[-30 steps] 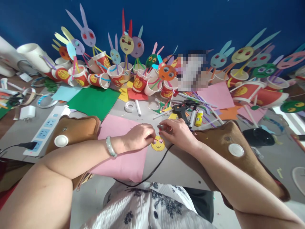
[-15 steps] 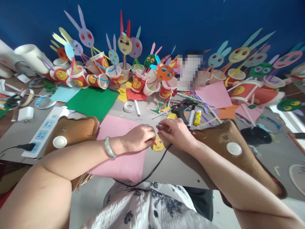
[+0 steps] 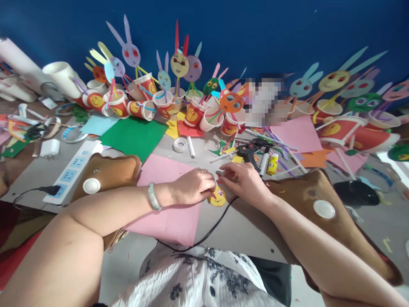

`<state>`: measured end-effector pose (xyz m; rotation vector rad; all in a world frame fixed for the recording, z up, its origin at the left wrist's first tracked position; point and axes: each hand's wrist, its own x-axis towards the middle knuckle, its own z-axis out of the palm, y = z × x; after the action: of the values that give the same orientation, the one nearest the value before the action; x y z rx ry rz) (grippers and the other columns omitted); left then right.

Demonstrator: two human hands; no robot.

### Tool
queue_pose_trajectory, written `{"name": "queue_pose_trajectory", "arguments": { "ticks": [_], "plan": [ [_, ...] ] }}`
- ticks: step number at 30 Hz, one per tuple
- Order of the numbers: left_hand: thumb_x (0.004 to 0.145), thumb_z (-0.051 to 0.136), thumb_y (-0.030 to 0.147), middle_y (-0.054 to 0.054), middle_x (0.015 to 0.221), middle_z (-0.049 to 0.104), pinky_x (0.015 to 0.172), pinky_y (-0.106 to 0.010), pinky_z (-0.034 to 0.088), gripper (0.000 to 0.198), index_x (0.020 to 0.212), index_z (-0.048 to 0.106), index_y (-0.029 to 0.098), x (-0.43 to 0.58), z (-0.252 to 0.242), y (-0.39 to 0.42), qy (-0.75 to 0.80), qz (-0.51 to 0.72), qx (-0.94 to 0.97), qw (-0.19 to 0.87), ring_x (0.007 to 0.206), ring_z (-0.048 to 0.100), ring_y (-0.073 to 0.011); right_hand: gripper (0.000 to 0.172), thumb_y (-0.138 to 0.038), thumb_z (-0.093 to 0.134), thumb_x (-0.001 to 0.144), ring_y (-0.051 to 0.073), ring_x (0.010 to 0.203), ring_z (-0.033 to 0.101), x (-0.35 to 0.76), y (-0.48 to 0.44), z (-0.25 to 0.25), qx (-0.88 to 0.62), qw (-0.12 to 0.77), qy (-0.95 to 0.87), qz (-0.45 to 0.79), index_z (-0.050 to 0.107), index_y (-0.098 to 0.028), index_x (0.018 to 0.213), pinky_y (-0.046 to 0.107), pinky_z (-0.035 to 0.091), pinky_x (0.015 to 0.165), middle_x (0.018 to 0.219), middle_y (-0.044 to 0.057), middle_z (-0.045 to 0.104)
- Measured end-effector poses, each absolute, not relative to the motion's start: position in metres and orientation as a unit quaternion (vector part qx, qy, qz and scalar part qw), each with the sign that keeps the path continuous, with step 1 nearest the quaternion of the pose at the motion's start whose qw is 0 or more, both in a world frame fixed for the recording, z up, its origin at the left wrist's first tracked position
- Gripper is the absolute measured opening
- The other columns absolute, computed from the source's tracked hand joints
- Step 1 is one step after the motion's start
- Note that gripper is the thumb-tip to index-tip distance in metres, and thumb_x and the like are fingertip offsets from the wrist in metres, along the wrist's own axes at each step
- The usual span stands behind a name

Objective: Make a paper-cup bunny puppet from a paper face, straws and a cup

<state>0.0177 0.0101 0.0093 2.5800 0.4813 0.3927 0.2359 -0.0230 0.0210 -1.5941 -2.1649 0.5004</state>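
Observation:
A round yellow paper face [image 3: 217,198] with drawn eyes and a mouth lies on the grey table in front of me. My left hand [image 3: 194,186], a pale bangle on its wrist, has its fingers bent together at the disc's upper left edge; whatever they hold is hidden. From the right, my right hand [image 3: 243,180] pinches just above the disc, with a small greyish bit at its fingertips too small to name. Pink paper [image 3: 179,221] lies under my left forearm, and a black cable [image 3: 213,226] curves past the disc.
Paper cups [image 3: 118,103] with paper rabbit heads line the back by a blue wall. A black glue gun [image 3: 248,154], a yellow glue stick [image 3: 272,164], a tape roll [image 3: 180,145] and green paper [image 3: 134,134] lie nearby. Brown cushions [image 3: 110,172] and a power strip [image 3: 75,170] flank my arms.
The whole view has shifted slightly, so things appear further right. Both hands stay at the yellow face in nearly the same pose.

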Motion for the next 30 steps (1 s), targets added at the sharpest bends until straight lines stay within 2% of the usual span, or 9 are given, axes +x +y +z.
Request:
{"name": "queue_pose_trajectory", "arguments": {
  "ticks": [8, 12, 17, 21, 25, 27, 30],
  "plan": [
    [0.092, 0.056, 0.017, -0.009, 0.091, 0.069, 0.084, -0.033, 0.046, 0.013, 0.083, 0.066, 0.015, 0.018, 0.018, 0.009, 0.167, 0.125, 0.942, 0.262, 0.089, 0.062, -0.0205, 0.020, -0.034, 0.064, 0.084, 0.018, 0.066, 0.064, 0.240, -0.019, 0.037, -0.584, 0.248, -0.744, 0.212, 0.068, -0.019, 0.096, 0.032, 0.050, 0.067, 0.075, 0.004, 0.072],
    [0.094, 0.052, 0.017, -0.006, 0.088, 0.066, 0.084, -0.032, 0.043, 0.016, 0.083, 0.064, 0.016, 0.017, 0.024, 0.007, 0.170, 0.108, 0.944, 0.263, 0.086, 0.060, -0.0185, 0.023, -0.037, 0.067, 0.082, 0.019, 0.070, 0.066, 0.260, -0.014, 0.063, -0.629, 0.315, -0.688, 0.179, 0.070, -0.020, 0.097, 0.032, 0.051, 0.068, 0.077, 0.003, 0.072],
    [0.089, 0.052, 0.011, -0.004, 0.084, 0.064, 0.083, -0.030, 0.042, 0.015, 0.078, 0.060, 0.016, 0.018, 0.026, 0.004, 0.194, 0.106, 0.941, 0.255, 0.082, 0.056, -0.0165, 0.020, -0.038, 0.072, 0.076, 0.020, 0.070, 0.062, 0.285, -0.012, 0.095, -0.680, 0.351, -0.625, 0.154, 0.070, -0.022, 0.088, 0.034, 0.050, 0.068, 0.076, 0.003, 0.070],
    [0.087, 0.053, 0.010, -0.004, 0.082, 0.064, 0.083, -0.030, 0.042, 0.016, 0.075, 0.060, 0.016, 0.020, 0.022, 0.005, 0.191, 0.097, 0.943, 0.255, 0.083, 0.057, -0.0172, 0.015, -0.032, 0.071, 0.076, 0.018, 0.070, 0.060, 0.301, -0.010, 0.101, -0.715, 0.305, -0.616, 0.126, 0.071, -0.020, 0.085, 0.033, 0.046, 0.068, 0.076, 0.006, 0.071],
    [0.090, 0.053, 0.013, -0.005, 0.084, 0.067, 0.084, -0.031, 0.043, 0.015, 0.079, 0.064, 0.016, 0.020, 0.016, 0.007, 0.180, 0.128, 0.938, 0.266, 0.087, 0.060, -0.0183, 0.007, -0.024, 0.070, 0.074, 0.018, 0.066, 0.058, 0.322, -0.005, 0.088, -0.759, 0.167, -0.624, 0.082, 0.073, -0.019, 0.079, 0.033, 0.040, 0.066, 0.071, 0.005, 0.070],
    [0.091, 0.054, 0.015, -0.005, 0.084, 0.068, 0.083, -0.031, 0.043, 0.016, 0.079, 0.065, 0.015, 0.020, 0.013, 0.008, 0.169, 0.146, 0.937, 0.268, 0.084, 0.061, -0.0181, 0.009, -0.021, 0.068, 0.074, 0.019, 0.066, 0.058, 0.333, -0.003, 0.080, -0.767, 0.109, -0.628, 0.077, 0.075, -0.019, 0.080, 0.033, 0.037, 0.063, 0.071, 0.005, 0.070],
    [0.090, 0.056, 0.016, -0.006, 0.081, 0.068, 0.079, -0.031, 0.044, 0.015, 0.079, 0.066, 0.015, 0.020, 0.010, 0.008, 0.159, 0.159, 0.938, 0.264, 0.081, 0.061, -0.0179, 0.011, -0.023, 0.068, 0.075, 0.019, 0.065, 0.057, 0.348, -0.002, 0.072, -0.771, 0.089, -0.627, 0.066, 0.075, -0.018, 0.082, 0.032, 0.035, 0.062, 0.072, 0.007, 0.070]
  ]
}}
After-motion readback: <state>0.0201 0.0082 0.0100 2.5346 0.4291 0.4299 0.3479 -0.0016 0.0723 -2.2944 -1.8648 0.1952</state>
